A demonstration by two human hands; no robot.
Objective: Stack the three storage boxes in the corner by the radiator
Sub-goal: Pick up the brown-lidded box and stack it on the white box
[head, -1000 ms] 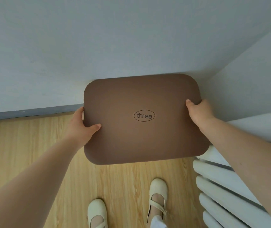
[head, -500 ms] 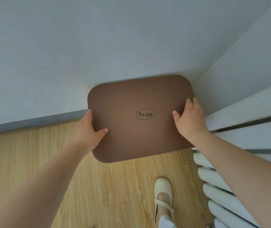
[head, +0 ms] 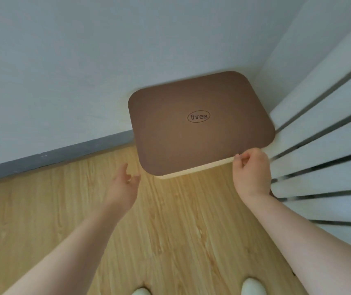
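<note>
Brown lid (head: 200, 124) marked "three" tops the storage box (head: 196, 170) in the corner at 12 o'clock, wall behind it, radiator (head: 323, 150) at 3 o'clock; boxes underneath hidden. Left hand (head: 123, 188) at the lid's 7 o'clock, just off it, grip spread and empty. Right hand (head: 251, 173) at the lid's 5 o'clock edge, fingers curled, touching the rim; pinching or not, cannot tell.
</note>
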